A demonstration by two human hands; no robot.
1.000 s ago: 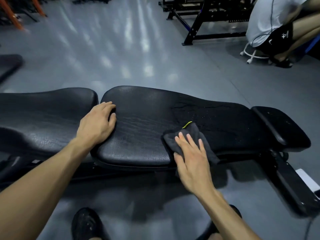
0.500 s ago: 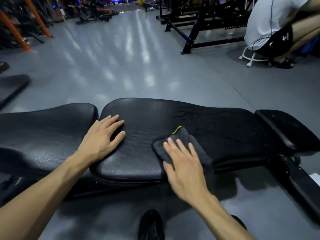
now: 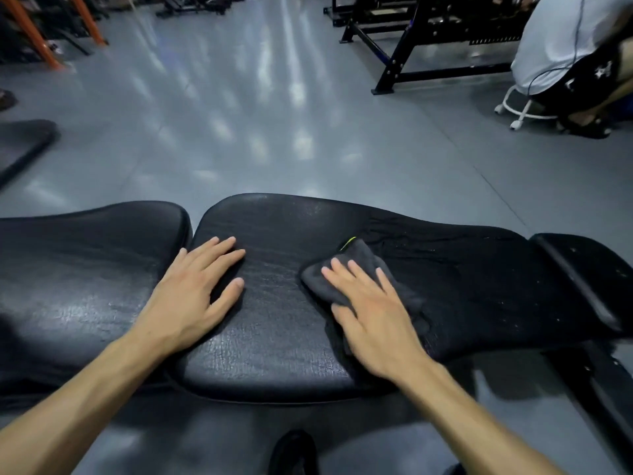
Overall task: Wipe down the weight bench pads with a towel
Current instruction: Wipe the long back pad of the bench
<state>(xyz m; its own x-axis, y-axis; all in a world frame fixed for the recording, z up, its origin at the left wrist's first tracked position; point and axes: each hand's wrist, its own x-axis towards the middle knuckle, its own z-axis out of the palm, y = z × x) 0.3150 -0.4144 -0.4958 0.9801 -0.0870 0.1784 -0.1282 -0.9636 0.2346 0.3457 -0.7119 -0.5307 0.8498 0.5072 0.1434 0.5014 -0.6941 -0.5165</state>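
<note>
A black weight bench runs across the view. Its long middle pad lies in front of me, a second pad to the left and a small end pad at the right. A dark grey towel with a yellow-green tag lies on the middle pad. My right hand presses flat on the towel with straight fingers. My left hand rests flat on the left end of the middle pad, fingers spread.
Grey gym floor stretches beyond the bench. A black rack frame stands at the back right. A person sits on a white stool at the far right. A black mat lies at the left. My shoe shows below.
My right hand has slid the towel leftward and further onto the middle pad. My left hand has moved from the pad's left edge onto its top surface. The view has tilted up.
</note>
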